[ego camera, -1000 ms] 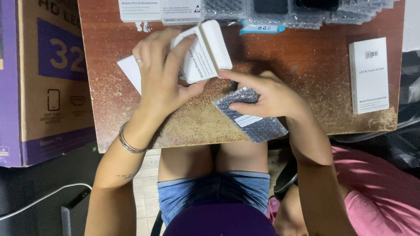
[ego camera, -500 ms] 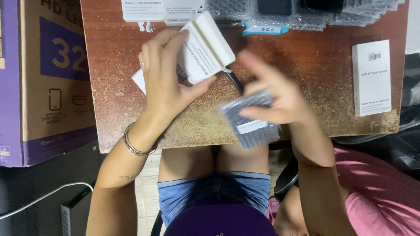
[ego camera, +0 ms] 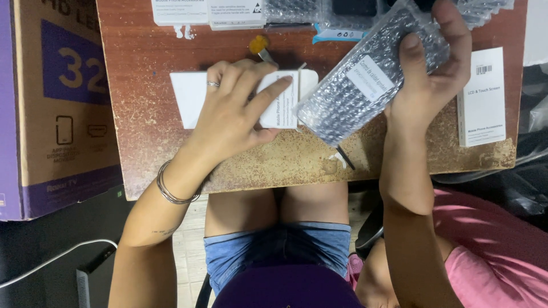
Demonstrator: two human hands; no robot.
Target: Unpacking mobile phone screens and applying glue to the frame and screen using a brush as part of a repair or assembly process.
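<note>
the left hand lies flat on a white box on the brown table, fingers spread and pressing it down. the right hand grips a bubble bag, lifted above the table, just right of the box. another white box lies far right.

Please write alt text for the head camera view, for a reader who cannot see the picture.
Seen from above, the right hand lifts a bubble-wrap pouch over a worn wooden table, while the left hand presses on a flat white box. Another white box lies at the right.
</note>
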